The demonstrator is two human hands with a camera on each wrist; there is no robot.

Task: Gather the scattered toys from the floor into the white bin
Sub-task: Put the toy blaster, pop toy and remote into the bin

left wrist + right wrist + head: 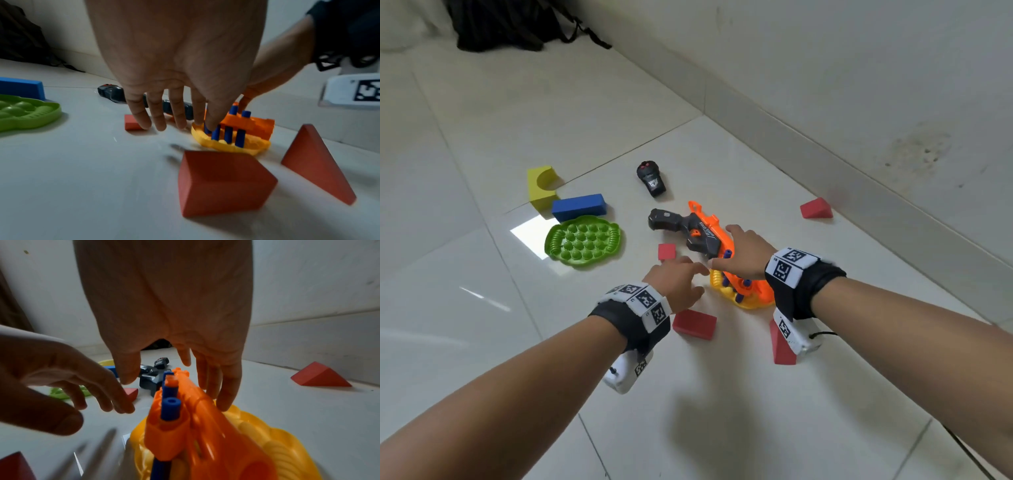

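Orange plastic dart blaster with a dark grey grip (690, 230) lies on the white tiled floor (774, 394), its muzzle end resting on a yellow bubble-pop toy (748, 298). Your right hand (744, 248) hovers spread over its barrel; your left hand (676, 281) reaches in beside it, fingers loose, holding nothing.

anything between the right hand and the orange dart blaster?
Nothing visible. The right hand hovers open just over the orange dart blaster, which lies partly on the yellow pop toy. The left hand reaches in alongside, not across.
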